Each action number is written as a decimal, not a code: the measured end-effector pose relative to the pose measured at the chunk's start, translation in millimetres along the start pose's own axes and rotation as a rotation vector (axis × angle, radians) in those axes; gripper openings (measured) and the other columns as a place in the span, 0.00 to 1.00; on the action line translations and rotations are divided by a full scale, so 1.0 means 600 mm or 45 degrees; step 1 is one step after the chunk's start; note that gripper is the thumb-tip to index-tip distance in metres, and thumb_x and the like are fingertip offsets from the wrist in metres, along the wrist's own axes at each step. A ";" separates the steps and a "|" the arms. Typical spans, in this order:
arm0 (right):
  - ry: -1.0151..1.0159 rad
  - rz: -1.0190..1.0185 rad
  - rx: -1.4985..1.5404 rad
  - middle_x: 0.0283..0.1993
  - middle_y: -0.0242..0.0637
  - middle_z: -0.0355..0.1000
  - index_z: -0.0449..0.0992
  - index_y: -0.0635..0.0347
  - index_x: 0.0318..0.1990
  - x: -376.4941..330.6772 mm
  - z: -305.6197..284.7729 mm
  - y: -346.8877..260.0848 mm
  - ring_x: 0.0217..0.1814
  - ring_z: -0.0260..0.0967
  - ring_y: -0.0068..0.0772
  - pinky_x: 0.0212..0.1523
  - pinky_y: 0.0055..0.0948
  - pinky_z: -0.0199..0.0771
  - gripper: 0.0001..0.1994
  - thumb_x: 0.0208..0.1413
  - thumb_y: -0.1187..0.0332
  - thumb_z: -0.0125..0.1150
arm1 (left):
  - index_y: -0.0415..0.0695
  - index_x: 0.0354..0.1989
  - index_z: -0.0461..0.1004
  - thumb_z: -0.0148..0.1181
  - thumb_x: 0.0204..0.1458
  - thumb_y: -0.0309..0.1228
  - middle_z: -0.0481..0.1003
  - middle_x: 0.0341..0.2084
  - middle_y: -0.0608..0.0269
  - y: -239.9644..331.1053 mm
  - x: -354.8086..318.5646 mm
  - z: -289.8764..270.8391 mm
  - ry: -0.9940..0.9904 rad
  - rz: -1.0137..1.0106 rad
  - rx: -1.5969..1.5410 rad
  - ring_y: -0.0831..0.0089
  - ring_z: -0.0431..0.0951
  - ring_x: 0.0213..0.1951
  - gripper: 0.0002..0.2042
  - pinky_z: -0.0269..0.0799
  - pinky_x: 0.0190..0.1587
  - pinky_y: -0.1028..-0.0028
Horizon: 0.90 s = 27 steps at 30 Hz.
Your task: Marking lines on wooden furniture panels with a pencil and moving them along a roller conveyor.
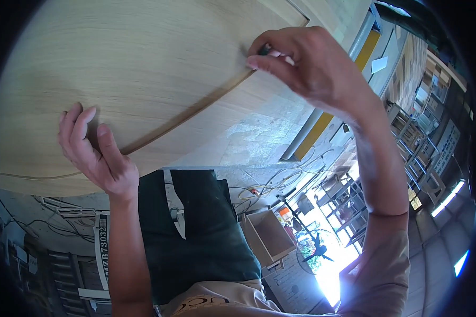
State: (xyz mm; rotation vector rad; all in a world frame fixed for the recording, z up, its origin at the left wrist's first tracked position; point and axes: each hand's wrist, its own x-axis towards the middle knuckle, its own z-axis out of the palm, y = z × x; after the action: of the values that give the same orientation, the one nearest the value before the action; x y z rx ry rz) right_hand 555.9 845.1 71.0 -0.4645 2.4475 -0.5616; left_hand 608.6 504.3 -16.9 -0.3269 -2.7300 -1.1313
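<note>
Open panel ahead of you, clutter below and to your right

The broad wooden panel (143, 68) is bare across its upper and left face, so you can sweep a hand freely there. Your left hand (92, 153) lies flat on the panel by the thin edge strip (190, 111), and your right hand (301, 63) pinches a small dark tool (263, 50) at the strip's far end; between the two, the strip runs unobstructed. Past the panel's right edge, a grey and yellow rail (322, 124) blocks sideways travel. Below the panel, loose cables (269, 185), an open wooden box (269, 235) and metal racks (349, 206) crowd the floor, leaving little room.
</note>
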 end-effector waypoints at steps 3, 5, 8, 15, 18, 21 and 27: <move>0.071 -0.031 0.125 0.32 0.41 0.80 0.82 0.61 0.41 0.005 0.018 -0.018 0.28 0.78 0.36 0.32 0.37 0.76 0.13 0.69 0.59 0.61 | 0.38 0.56 0.74 0.52 0.66 0.27 0.72 0.58 0.49 0.008 0.005 -0.004 -0.008 -0.048 0.002 0.50 0.67 0.64 0.13 0.58 0.69 0.52; 0.056 0.024 0.174 0.31 0.43 0.80 0.81 0.63 0.41 0.005 0.015 -0.028 0.29 0.78 0.42 0.32 0.38 0.77 0.13 0.67 0.61 0.63 | 0.38 0.56 0.75 0.52 0.66 0.27 0.72 0.58 0.49 0.008 -0.001 -0.002 -0.007 -0.061 -0.022 0.49 0.67 0.64 0.14 0.58 0.70 0.51; 0.068 0.049 0.107 0.31 0.43 0.80 0.82 0.62 0.42 -0.003 0.008 -0.002 0.28 0.78 0.39 0.32 0.39 0.77 0.14 0.69 0.59 0.60 | 0.38 0.56 0.75 0.51 0.66 0.26 0.72 0.58 0.48 0.010 -0.001 -0.003 -0.001 -0.065 -0.037 0.48 0.66 0.64 0.13 0.57 0.70 0.50; 0.058 0.252 -0.181 0.33 0.39 0.80 0.82 0.59 0.44 -0.003 -0.061 0.064 0.33 0.78 0.30 0.36 0.28 0.76 0.15 0.71 0.57 0.57 | 0.38 0.56 0.75 0.50 0.67 0.28 0.72 0.58 0.48 0.009 0.004 0.000 -0.015 -0.043 0.009 0.48 0.66 0.65 0.14 0.57 0.71 0.49; 0.030 0.201 -0.284 0.33 0.39 0.79 0.82 0.59 0.44 -0.004 -0.081 0.083 0.34 0.78 0.30 0.37 0.29 0.78 0.13 0.71 0.59 0.57 | 0.38 0.56 0.75 0.50 0.68 0.28 0.72 0.58 0.48 0.013 0.003 0.000 -0.017 -0.055 -0.003 0.48 0.66 0.65 0.13 0.57 0.71 0.50; -0.060 0.338 -0.211 0.33 0.51 0.79 0.80 0.64 0.40 0.030 -0.131 0.052 0.37 0.76 0.54 0.40 0.46 0.74 0.13 0.68 0.61 0.59 | 0.38 0.56 0.75 0.49 0.68 0.28 0.72 0.59 0.48 0.013 0.003 -0.003 -0.021 -0.063 0.002 0.49 0.66 0.65 0.13 0.58 0.71 0.50; -0.034 0.181 -0.354 0.32 0.53 0.76 0.77 0.64 0.37 0.021 -0.127 0.080 0.40 0.75 0.59 0.41 0.49 0.74 0.13 0.67 0.62 0.58 | 0.37 0.56 0.75 0.49 0.68 0.28 0.72 0.59 0.47 0.015 0.002 0.003 -0.022 -0.044 0.007 0.50 0.66 0.65 0.13 0.57 0.72 0.49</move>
State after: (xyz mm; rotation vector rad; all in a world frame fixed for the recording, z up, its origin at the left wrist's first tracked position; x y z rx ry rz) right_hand 490.7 902.1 98.4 -0.4005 2.5187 -0.1549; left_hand 609.5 511.9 -11.9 -0.2911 -2.7635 -1.1352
